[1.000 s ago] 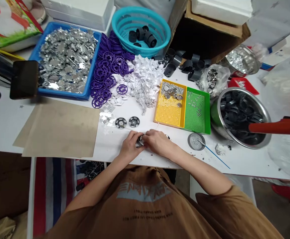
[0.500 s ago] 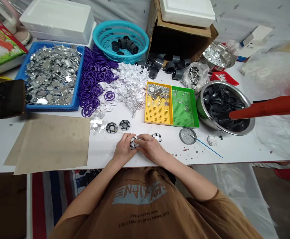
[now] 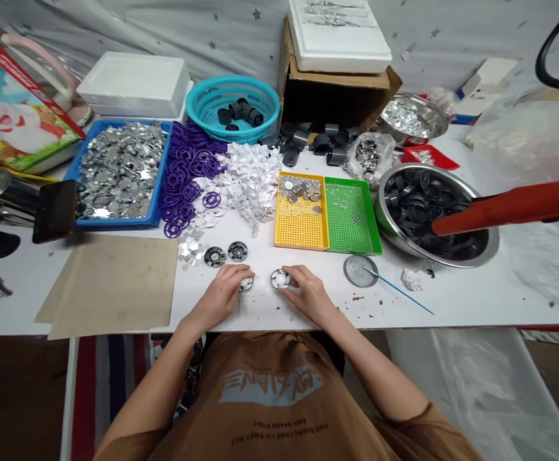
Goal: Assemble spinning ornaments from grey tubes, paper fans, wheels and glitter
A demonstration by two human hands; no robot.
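Note:
My left hand (image 3: 220, 296) is closed on the edge of a small round black-and-white disc (image 3: 247, 283), which its fingers partly cover. A short way to the right, my right hand (image 3: 309, 296) has thumb and fingers around the side of a second black-and-white disc (image 3: 280, 279) with white pieces on it. Both discs are low over the white table or on it; I cannot tell which. Beyond my left hand lie two black discs, one on the left (image 3: 214, 257) and one on the right (image 3: 237, 251), with small mirror squares (image 3: 192, 250) beside them.
Past my hands stand a yellow tray (image 3: 301, 238) and a green tray (image 3: 356, 242). To the right are a shallow dish (image 3: 355, 280) with a blue stick (image 3: 404, 294) and a steel bowl (image 3: 488, 250) of black parts. Brown cardboard sheets (image 3: 116, 288) lie left.
My hands have moved apart from the single disc they shared. The left one has shifted left with a disc, while the right one is now at another disc. The camera view has tilted up.

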